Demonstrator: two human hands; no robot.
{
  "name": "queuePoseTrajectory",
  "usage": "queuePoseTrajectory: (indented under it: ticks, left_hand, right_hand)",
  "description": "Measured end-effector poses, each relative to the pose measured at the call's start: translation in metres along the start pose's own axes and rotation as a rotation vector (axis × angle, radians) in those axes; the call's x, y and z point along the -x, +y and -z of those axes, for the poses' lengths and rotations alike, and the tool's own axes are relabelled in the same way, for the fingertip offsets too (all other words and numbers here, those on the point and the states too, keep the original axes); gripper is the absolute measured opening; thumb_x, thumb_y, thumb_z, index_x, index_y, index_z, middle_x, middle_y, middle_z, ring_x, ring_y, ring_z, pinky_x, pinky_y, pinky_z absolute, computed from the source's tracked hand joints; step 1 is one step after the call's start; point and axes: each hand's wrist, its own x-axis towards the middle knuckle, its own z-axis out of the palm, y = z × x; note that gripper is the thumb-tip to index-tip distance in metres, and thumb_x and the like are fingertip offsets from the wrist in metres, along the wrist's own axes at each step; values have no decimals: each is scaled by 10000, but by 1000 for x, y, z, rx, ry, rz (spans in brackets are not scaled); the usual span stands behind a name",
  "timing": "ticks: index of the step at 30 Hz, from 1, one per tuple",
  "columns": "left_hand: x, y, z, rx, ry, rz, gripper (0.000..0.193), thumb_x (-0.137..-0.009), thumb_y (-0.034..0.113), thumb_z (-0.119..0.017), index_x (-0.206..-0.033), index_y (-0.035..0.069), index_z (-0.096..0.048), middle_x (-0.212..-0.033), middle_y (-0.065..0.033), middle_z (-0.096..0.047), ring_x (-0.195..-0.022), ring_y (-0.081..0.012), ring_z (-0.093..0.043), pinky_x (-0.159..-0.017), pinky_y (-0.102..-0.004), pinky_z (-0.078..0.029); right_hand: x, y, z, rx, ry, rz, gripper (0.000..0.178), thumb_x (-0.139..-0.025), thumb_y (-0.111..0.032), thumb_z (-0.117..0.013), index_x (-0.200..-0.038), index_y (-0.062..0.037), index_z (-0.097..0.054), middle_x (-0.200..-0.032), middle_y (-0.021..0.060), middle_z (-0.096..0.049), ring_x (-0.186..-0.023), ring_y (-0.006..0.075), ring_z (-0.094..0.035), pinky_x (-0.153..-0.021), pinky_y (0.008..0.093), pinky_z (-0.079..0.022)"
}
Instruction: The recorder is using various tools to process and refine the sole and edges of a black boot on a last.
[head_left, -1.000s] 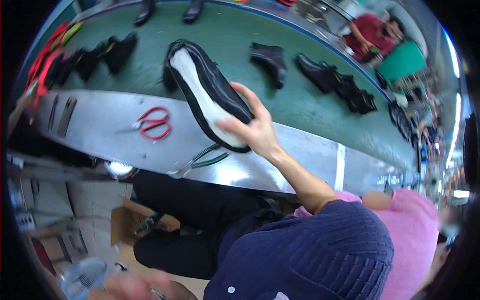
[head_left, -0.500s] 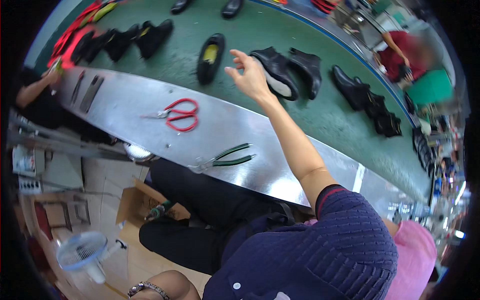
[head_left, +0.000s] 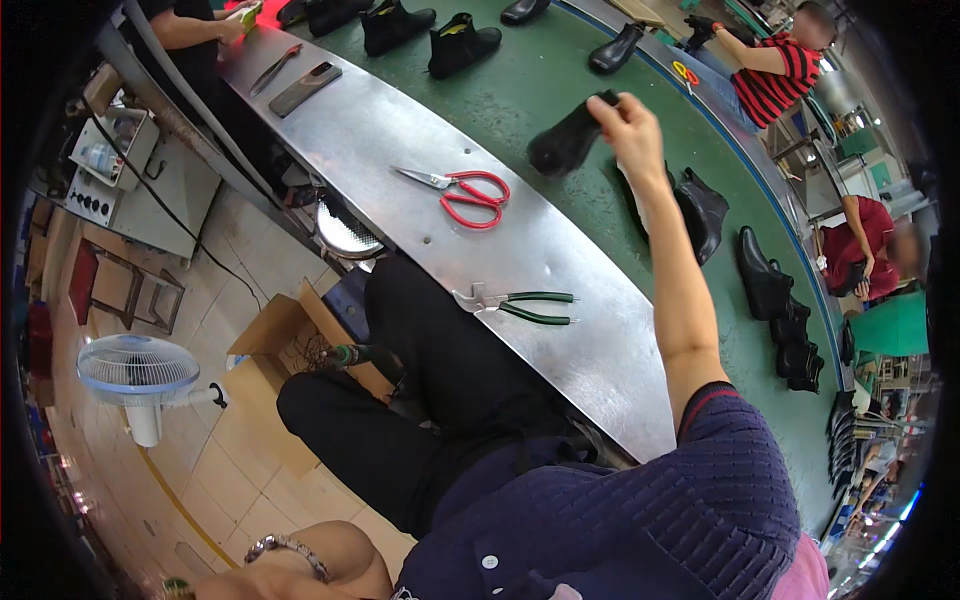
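A black shoe (head_left: 562,142), blurred by motion, is pinched at its upper end by my right hand (head_left: 632,125) and hangs tilted over the green work surface (head_left: 600,215). Just nearer than that hand stand two black ankle boots (head_left: 703,215), one partly hidden by my forearm. On the metal strip (head_left: 400,150) along the near edge lie red-handled scissors (head_left: 475,200) and green-handled pliers (head_left: 520,304). My left hand (head_left: 235,583) is low at the bottom edge, below a bracelet (head_left: 285,550); its fingers are cut off. Near it shows a small green-and-metal object (head_left: 176,588).
More black boots (head_left: 462,45) line the far left, and others (head_left: 775,300) stand at the right. A dark flat bar (head_left: 305,90) and tweezers (head_left: 275,70) lie on the metal. Co-workers (head_left: 785,65) sit across. A fan (head_left: 140,375) and cardboard box (head_left: 270,370) are at left.
My right hand, open with fingers spread before, is now closed on the black shoe and has lifted it off the green surface. The whole view has turned and shifted.
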Motion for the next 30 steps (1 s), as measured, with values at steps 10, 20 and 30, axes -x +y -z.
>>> queuePoseTrajectory:
  ticks: [10,20,30]
  left_hand:
    - [59,223,-142,1702,-957,1882,1301,-606,263,-923,-1547,35,-53,-1580,-169,-214,-1434,-247,-285,-1149,-384,-267]
    - [68,254,-11,1107,-649,2426,1276,-613,38,-890,-1554,65,-29,-1614,-96,-114,-1455,-182,-207,-1141,-349,-286]
    - [52,245,85,523,-26,3093,557,-857,236,-742,-1303,0,-506,-1144,-57,-635,-1090,-157,-580,-979,-333,-446]
  right_hand:
    - [114,-175,-26,-614,-620,-277,302,-874,-189,-720,-650,-70,-556,-488,-43,-481,-392,19,-387,-395,201,-250]
    - [180,-99,-110,108,-656,88,351,-866,-130,-705,-1194,-46,-611,-724,116,-621,-718,236,-659,-688,348,-511]
    - [236,0,-52,839,-726,73,534,-879,-237,-678,-1364,-80,-518,-1209,167,-511,-1130,355,-491,-924,481,-411]
